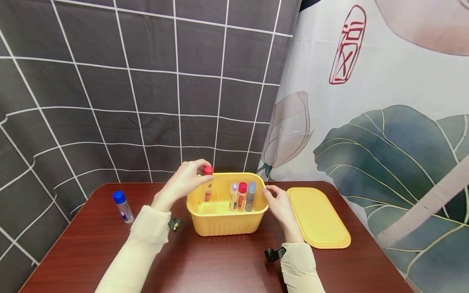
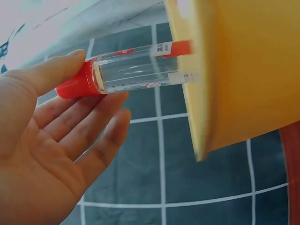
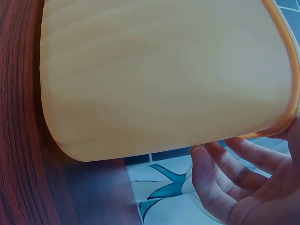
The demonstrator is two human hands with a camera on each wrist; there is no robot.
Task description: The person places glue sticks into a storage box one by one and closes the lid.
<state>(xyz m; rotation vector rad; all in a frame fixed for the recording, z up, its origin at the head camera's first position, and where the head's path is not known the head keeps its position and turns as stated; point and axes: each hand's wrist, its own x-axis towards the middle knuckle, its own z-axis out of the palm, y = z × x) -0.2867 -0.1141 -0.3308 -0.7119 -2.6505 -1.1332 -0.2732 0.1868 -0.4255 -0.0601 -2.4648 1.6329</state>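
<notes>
Left hand [image 1: 187, 178], fingers half open, is pinching a red-capped tube [image 1: 207, 188] by its cap, base inside the yellow bin [image 1: 229, 226]. Right hand [image 1: 281, 205], loosely bent, is touching the bin's end, grip unclear. A tilted release is risking toppling the tube.

We saw a draped indoor corner, though we could not tell whether it belonged to a home, an office or a studio. Rippled dark cloth [image 1: 146, 93] with white grid lines hung beside a pale curtain [image 1: 311, 61] printed with broad leaves [image 1: 388, 150] and a red seal [image 1: 348, 44], both behind a reddish wood-grain worktop [image 1: 220, 260].
</notes>
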